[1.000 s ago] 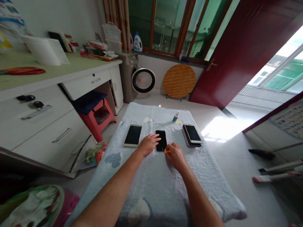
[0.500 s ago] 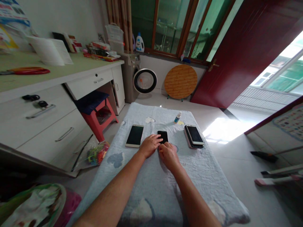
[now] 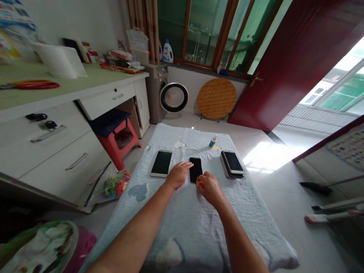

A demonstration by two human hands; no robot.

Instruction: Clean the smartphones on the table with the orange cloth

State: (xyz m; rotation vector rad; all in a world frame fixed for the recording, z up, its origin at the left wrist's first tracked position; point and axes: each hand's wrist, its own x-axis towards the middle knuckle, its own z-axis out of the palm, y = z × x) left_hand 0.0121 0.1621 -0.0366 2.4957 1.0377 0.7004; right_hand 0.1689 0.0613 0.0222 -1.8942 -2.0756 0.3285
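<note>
A small black smartphone (image 3: 195, 170) lies flat, screen up, in the middle of the cloth-covered table. My left hand (image 3: 178, 175) has its fingers stretched out flat, tips resting at the phone's left edge. Curled fingers press together on my right hand (image 3: 209, 186), close by the phone's lower right corner; what they hold, if anything, is hidden. To the left lies a larger gold-rimmed phone (image 3: 161, 163). On the right, a white phone (image 3: 233, 162) rests on top of a dark device. Farther back stands a small spray bottle (image 3: 212, 141) with a blue label.
A pale blue patterned cloth (image 3: 182, 212) covers the table. Left of it are a red stool (image 3: 113, 141), a bag of colourful items (image 3: 115, 185) and a bin (image 3: 74, 246). A washing machine (image 3: 155, 89) with its door open and a round wooden tabletop (image 3: 217, 98) stand behind.
My right hand has moved right and slightly down, from the phone's lower part to its lower right corner. My left fingers have drawn back to the left, uncovering more of the screen.
</note>
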